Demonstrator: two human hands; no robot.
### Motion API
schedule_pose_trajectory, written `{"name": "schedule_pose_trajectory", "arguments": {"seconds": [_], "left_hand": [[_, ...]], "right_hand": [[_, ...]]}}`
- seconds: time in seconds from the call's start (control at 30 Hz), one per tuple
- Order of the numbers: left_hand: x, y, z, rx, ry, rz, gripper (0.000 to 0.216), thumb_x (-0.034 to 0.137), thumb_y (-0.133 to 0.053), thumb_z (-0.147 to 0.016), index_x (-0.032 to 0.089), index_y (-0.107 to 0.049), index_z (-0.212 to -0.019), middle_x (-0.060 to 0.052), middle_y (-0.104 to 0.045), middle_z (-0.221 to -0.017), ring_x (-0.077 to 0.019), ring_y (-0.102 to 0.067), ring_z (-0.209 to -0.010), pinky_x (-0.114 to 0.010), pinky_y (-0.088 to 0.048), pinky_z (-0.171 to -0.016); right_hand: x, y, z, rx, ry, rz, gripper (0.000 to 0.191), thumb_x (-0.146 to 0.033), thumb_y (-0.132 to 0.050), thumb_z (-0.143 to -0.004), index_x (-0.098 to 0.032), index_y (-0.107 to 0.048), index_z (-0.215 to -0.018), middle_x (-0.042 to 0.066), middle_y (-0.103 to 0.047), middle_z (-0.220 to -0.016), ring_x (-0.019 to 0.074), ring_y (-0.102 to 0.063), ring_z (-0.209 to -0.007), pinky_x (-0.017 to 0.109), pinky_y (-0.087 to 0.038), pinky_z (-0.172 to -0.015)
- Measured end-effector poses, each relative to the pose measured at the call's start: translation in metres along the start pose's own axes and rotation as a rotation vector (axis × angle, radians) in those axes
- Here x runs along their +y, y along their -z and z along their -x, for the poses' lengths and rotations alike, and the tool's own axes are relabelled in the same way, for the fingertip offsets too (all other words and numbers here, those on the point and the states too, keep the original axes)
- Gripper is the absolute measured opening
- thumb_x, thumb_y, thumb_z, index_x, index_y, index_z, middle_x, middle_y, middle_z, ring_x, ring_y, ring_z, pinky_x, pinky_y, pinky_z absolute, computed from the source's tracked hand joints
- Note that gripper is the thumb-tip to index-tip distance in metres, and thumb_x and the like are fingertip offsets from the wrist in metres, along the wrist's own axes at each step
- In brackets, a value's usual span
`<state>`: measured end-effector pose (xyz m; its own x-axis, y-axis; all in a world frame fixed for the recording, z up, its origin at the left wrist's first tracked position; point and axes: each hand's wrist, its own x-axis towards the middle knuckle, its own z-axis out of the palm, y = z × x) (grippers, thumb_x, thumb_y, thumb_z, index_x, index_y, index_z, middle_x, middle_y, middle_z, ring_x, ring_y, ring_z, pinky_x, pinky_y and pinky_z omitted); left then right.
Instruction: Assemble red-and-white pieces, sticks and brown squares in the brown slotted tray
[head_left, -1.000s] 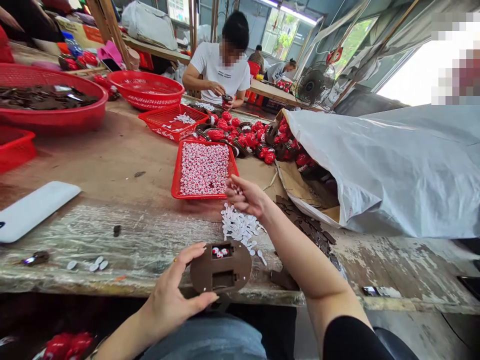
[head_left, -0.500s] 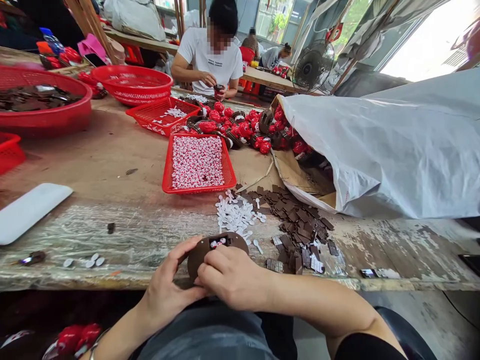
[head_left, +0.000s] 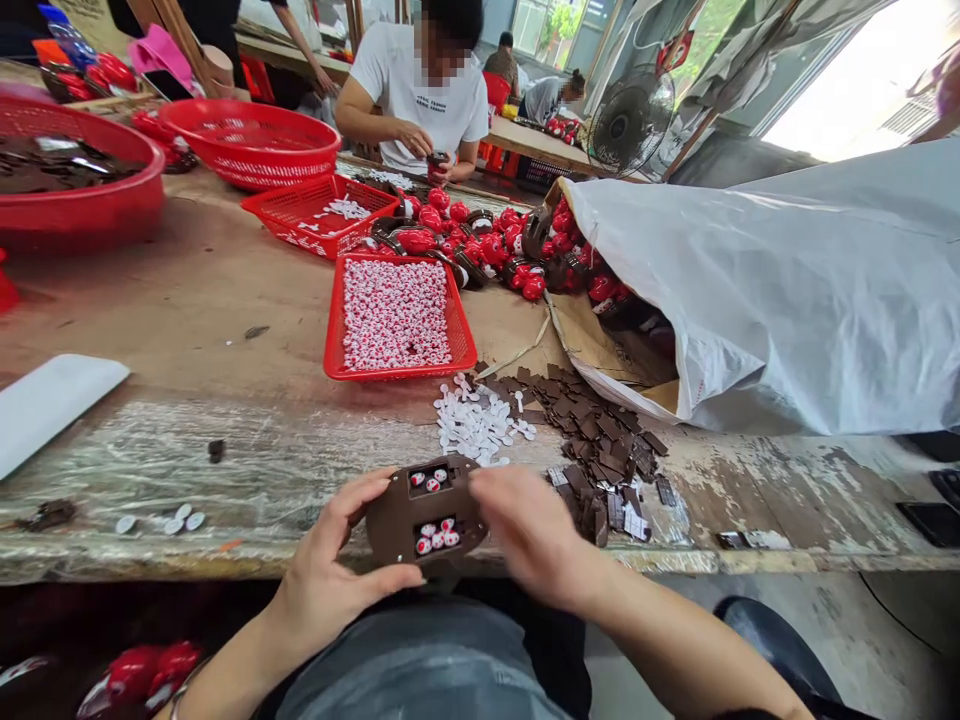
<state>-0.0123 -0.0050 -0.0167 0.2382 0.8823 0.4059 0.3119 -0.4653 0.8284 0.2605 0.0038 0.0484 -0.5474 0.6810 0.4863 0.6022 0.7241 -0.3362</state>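
Observation:
My left hand grips a dark brown, rounded plastic toy body by its left side, fingers on top and thumb below. Two rectangular openings in its flat face hold small red-and-white balls, several in the lower one. Close to the right end of this body is my right hand, smeared by motion, so its fingers cannot be made out. Just beyond lie white spoon-shaped pieces in a loose heap. To their right spreads a pile of flat brown plastic covers.
A red basket holds many red-and-white balls. Behind it lie red-and-brown toys, spilling from a large white sack. Red basins stand at left. Across the table a person in a white shirt handles a small toy.
My right hand has lifted off the toy body's face and moved right, uncovering both openings. The toy body has tilted so its face shows more fully.

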Motion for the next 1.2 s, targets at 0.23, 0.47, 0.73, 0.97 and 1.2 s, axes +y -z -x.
{"name": "schedule_pose_trajectory", "arguments": {"seconds": [0.23, 0.47, 0.73, 0.97, 1.2], "left_hand": [[0.007, 0.005, -0.004, -0.043, -0.147, -0.130, 0.041, 0.040, -0.070, -0.095, 0.027, -0.054, -0.130, -0.013, -0.052, -0.145, -0.0223, -0.055, -0.135, -0.035, -0.050, -0.112], [0.007, -0.001, 0.002, -0.027, -0.054, -0.092, 0.054, 0.044, -0.074, -0.091, 0.026, -0.047, -0.134, -0.018, -0.055, -0.142, -0.0283, -0.058, -0.132, -0.047, -0.053, -0.109], [0.010, -0.007, 0.002, -0.020, -0.081, -0.054, 0.053, 0.044, -0.076, -0.088, 0.025, -0.047, -0.129, -0.019, -0.059, -0.139, -0.0298, -0.062, -0.130, -0.046, -0.057, -0.104], [0.009, -0.004, 0.000, -0.023, -0.042, -0.037, 0.049, 0.044, -0.076, -0.088, 0.026, -0.049, -0.125, -0.019, -0.059, -0.140, -0.0299, -0.063, -0.130, -0.047, -0.058, -0.103], [0.001, -0.001, 0.005, -0.010, -0.006, 0.026, 0.049, 0.036, -0.078, -0.087, 0.027, -0.051, -0.127, -0.014, -0.057, -0.144, -0.0250, -0.060, -0.133, -0.038, -0.056, -0.107]], "right_hand": [[0.047, -0.009, 0.043, -0.632, -0.779, 0.320, 0.020, -0.011, -0.049, -0.100, -0.015, -0.067, -0.105, 0.013, -0.069, -0.106, 0.0240, -0.070, -0.090, 0.032, -0.053, -0.079], [0.029, 0.009, 0.015, -0.093, -0.437, -0.022, 0.017, -0.013, -0.047, -0.101, -0.018, -0.063, -0.105, 0.010, -0.066, -0.099, 0.0201, -0.065, -0.093, 0.031, -0.054, -0.082], [-0.004, 0.008, -0.054, -0.349, -0.023, -0.071, 0.013, -0.010, -0.056, -0.100, -0.016, -0.068, -0.100, 0.006, -0.065, -0.090, 0.0180, -0.056, -0.084, 0.028, -0.046, -0.077], [-0.020, 0.010, -0.061, -0.484, -0.052, 0.055, 0.004, -0.016, -0.063, -0.096, -0.015, -0.066, -0.099, 0.006, -0.063, -0.092, 0.0180, -0.054, -0.079, 0.028, -0.042, -0.072], [0.012, 0.029, -0.035, -0.349, -0.359, 0.220, 0.027, -0.010, -0.048, -0.100, -0.019, -0.066, -0.117, 0.009, -0.066, -0.113, 0.0189, -0.062, -0.099, 0.027, -0.047, -0.085]]}}
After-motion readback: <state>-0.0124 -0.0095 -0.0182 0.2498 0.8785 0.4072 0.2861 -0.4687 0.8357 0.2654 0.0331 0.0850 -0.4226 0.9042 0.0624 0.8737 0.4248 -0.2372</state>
